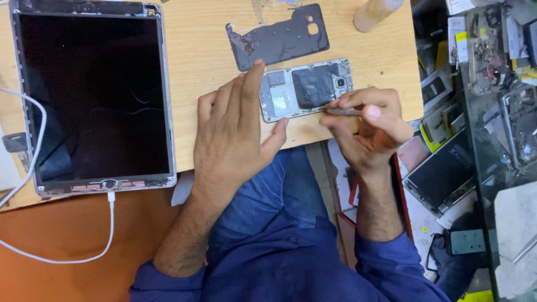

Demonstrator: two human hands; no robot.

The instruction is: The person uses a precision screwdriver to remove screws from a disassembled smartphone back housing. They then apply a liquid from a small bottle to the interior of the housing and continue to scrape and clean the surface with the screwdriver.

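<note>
An opened phone lies back-up on the wooden board, its inner frame and black battery area showing. My left hand rests flat beside it, index fingertip touching the phone's upper left corner and thumb near its lower edge. My right hand pinches a thin metal tool, whose tip meets the phone's lower right edge. The phone's dark back cover lies apart, just beyond the phone.
A large tablet with a dark screen lies at the left, a white cable plugged into its bottom. A pale bottle stands at the board's far edge. Phones, screens and parts clutter the floor and shelf at the right.
</note>
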